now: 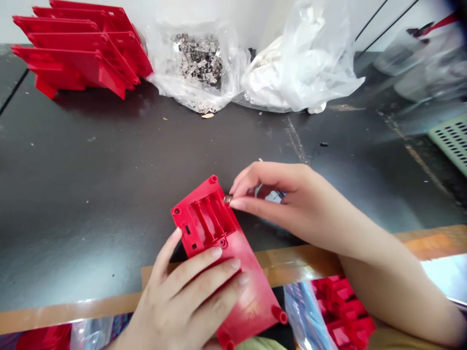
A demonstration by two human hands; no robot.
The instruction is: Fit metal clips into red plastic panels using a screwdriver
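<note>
A red plastic battery case panel [251, 272] lies tilted over the table's front edge, its slotted compartment facing up and round posts at its corners. My left hand [193, 291] grips it from the left, thumb at the upper left edge and fingers laid across the face. Between thumb and fingertips, my right hand [270, 194] pinches a small metal contact piece [228, 199] at the compartment's upper right corner. Something pale and shiny shows partly behind the right palm; I cannot make out what.
Several similar red panels [83, 53] stand stacked at the back left. Beside them sits an open plastic bag of small metal contacts [200, 61], then a bag of white pieces [280, 63]. A pale green perforated basket [450, 138] is at right. More red parts [343, 311] lie below the table edge.
</note>
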